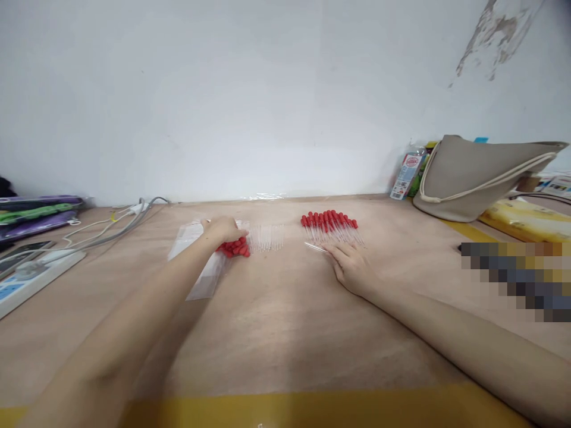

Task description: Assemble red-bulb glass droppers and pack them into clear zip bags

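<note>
Only view: cam on my head, facing forward and down over the flat light-brown wood-grain tabletop [267, 333] to the white painted wall [223, 119], close range.

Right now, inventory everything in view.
wall: one, white, back
table: one, brown, front
packets: several, purple and green, left
cables: several, pale, left
power strip: one, white, left
phone: count unclear, dark, left
plastic bag: count unclear, clear, centre
caps: many, red, centre
bare tubes: many, clear, centre
capped tubes: many, red and clear, centre
container: one, pale, right
handbag: one, grey, right
pack: one, yellow, right
left hand: one, at caps
right hand: one, holding loose tube
</note>
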